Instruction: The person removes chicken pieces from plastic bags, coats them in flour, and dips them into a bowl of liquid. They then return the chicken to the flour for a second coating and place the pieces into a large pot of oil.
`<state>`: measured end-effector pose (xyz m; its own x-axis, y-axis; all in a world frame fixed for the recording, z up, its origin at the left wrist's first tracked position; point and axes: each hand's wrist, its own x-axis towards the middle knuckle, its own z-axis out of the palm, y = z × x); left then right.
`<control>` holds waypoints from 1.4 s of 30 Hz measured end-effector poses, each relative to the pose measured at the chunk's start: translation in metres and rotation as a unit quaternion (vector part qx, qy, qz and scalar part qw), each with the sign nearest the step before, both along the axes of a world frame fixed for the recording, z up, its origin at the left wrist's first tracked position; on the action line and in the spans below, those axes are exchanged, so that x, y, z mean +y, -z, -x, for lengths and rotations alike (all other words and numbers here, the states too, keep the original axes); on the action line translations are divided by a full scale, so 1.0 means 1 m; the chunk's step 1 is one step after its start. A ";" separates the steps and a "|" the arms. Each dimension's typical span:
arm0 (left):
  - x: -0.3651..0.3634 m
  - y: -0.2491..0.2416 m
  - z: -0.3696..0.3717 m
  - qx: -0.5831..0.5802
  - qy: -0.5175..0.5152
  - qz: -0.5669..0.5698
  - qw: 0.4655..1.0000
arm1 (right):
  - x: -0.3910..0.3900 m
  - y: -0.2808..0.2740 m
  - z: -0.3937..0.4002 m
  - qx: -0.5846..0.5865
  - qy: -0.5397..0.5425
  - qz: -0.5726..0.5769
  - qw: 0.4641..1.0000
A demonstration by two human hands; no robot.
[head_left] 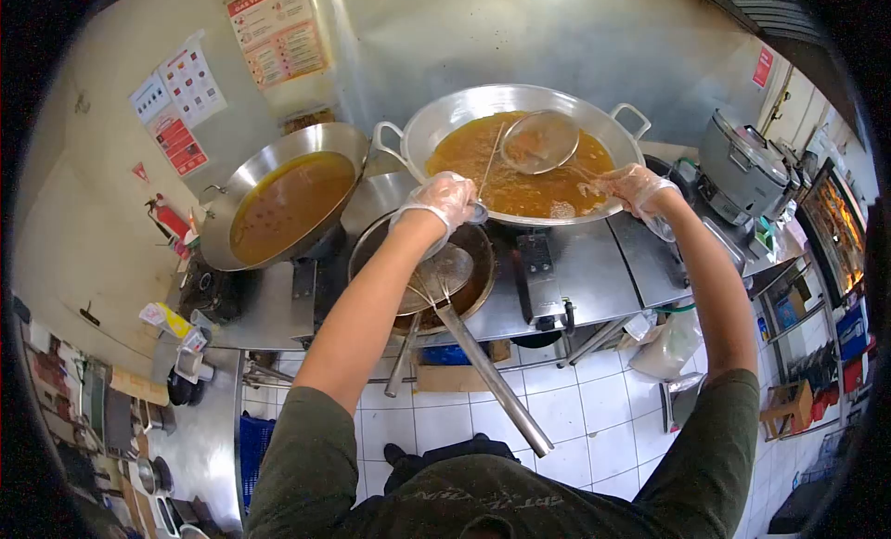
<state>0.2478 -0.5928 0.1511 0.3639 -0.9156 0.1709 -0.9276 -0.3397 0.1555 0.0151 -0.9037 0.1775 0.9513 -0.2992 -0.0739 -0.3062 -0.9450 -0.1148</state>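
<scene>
Both hands wear clear plastic gloves. My left hand (447,198), at the near left rim of a wide metal wok (497,96), is closed around a utensil with a thin metal rod (491,159) that reaches over the oil. From the right, my right hand (634,186) grips the handle of a round mesh skimmer (541,142). The skimmer's bowl is over the bubbling brown oil (520,200), with some orange-brown bits showing in it. Below my left forearm sits a smaller pot (489,270), with long-handled strainers (448,272) lying across it.
A second wok (348,145) of brown oil stands on the left. To the right is a large grey rice cooker (742,159) on the steel counter (594,261). A fire extinguisher (167,216) hangs on the left wall. Tiled floor (594,418) lies below the counter.
</scene>
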 end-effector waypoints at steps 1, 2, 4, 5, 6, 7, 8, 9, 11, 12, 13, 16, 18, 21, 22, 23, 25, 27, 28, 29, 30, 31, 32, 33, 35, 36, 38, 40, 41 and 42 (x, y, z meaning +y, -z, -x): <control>-0.001 0.002 -0.002 -0.008 -0.003 0.004 1.000 | -0.021 0.009 -0.005 0.006 -0.025 0.114 0.993; -0.002 0.007 -0.006 -0.016 -0.006 0.008 1.000 | -0.025 0.006 -0.006 0.015 0.019 0.142 0.990; -0.001 0.006 -0.005 -0.018 -0.001 0.013 1.000 | -0.079 0.023 -0.018 -0.073 0.112 0.073 0.988; 0.000 0.002 -0.001 -0.020 0.002 0.006 1.000 | -0.096 0.034 -0.020 -0.114 0.158 0.036 0.980; 0.001 -0.003 0.001 -0.022 0.005 -0.001 1.000 | -0.081 0.024 -0.018 -0.109 0.183 0.072 0.974; 0.000 -0.004 0.001 -0.024 0.008 -0.007 1.000 | -0.049 -0.002 -0.016 -0.104 0.208 0.110 0.966; -0.001 0.001 -0.003 -0.027 0.017 0.008 0.999 | -0.029 -0.017 -0.016 -0.100 0.231 0.148 0.956; -0.001 0.005 -0.005 -0.020 0.015 0.007 1.000 | -0.026 -0.017 -0.018 -0.110 0.269 0.131 0.948; -0.004 0.009 -0.010 -0.010 0.011 0.009 1.000 | -0.027 -0.016 -0.025 -0.135 0.342 0.099 0.925; -0.002 0.006 -0.009 -0.003 0.015 0.016 1.000 | -0.039 -0.008 -0.029 -0.124 0.330 0.108 0.929; 0.001 0.002 -0.005 0.005 0.019 0.022 1.000 | -0.068 0.013 -0.034 -0.075 0.259 0.153 0.951; 0.006 -0.014 0.004 0.004 0.011 0.005 1.000 | -0.069 0.020 -0.031 0.066 -0.004 0.279 0.958; 0.001 -0.003 -0.003 -0.006 0.010 0.017 1.000 | 0.029 -0.048 -0.026 0.219 -0.054 0.274 0.935; -0.001 -0.006 -0.005 0.028 0.011 -0.011 0.999 | 0.037 -0.051 -0.041 0.313 -0.098 0.260 0.908; -0.002 0.002 -0.012 0.018 0.033 0.024 0.999 | 0.018 -0.039 -0.047 0.284 -0.072 0.195 0.936; -0.002 0.000 -0.012 0.017 0.034 0.019 0.999 | -0.012 -0.019 -0.057 0.318 -0.190 0.281 0.886; -0.005 -0.003 -0.012 0.016 0.037 0.006 0.999 | -0.034 -0.005 -0.069 0.293 -0.291 0.334 0.847; -0.007 -0.002 -0.014 0.003 0.043 0.026 0.999 | -0.023 -0.011 -0.068 0.233 -0.257 0.268 0.899; -0.007 0.000 -0.013 -0.002 0.046 0.034 0.998 | -0.026 -0.008 -0.068 0.228 -0.290 0.298 0.881; -0.008 0.002 -0.014 0.003 0.039 0.030 0.999 | -0.028 -0.004 -0.071 0.221 -0.323 0.328 0.860; -0.007 0.000 -0.012 0.008 0.029 0.025 0.999 | -0.021 -0.007 -0.075 0.213 -0.357 0.358 0.836; -0.005 -0.002 -0.010 0.014 0.018 0.020 1.000 | -0.015 -0.010 -0.075 0.222 -0.324 0.301 0.869; -0.004 -0.002 -0.010 0.010 0.020 0.033 0.999 | -0.009 -0.010 -0.073 0.229 -0.288 0.243 0.897; -0.004 0.000 -0.011 0.007 0.023 0.043 0.999 | -0.009 -0.004 -0.073 0.195 -0.308 0.204 0.908; -0.001 0.002 -0.011 0.006 0.026 0.048 0.998 | -0.032 0.026 -0.076 0.087 -0.405 0.151 0.898; -0.001 0.001 -0.011 0.008 0.024 0.045 0.999 | -0.027 0.026 -0.073 0.070 -0.389 0.107 0.913; -0.001 0.005 -0.012 0.009 0.032 0.045 0.998 | 0.025 -0.002 -0.057 0.087 -0.263 -0.012 0.961; -0.003 0.008 -0.017 -0.004 0.055 0.052 0.997 | 0.055 -0.028 -0.041 0.111 -0.118 -0.107 0.981; -0.005 0.008 -0.018 -0.005 0.058 0.046 0.997 | 0.055 -0.029 -0.035 0.102 -0.090 -0.129 0.982; -0.004 0.007 -0.018 -0.005 0.060 0.041 0.997 | 0.058 -0.031 -0.028 0.095 -0.027 -0.191 0.977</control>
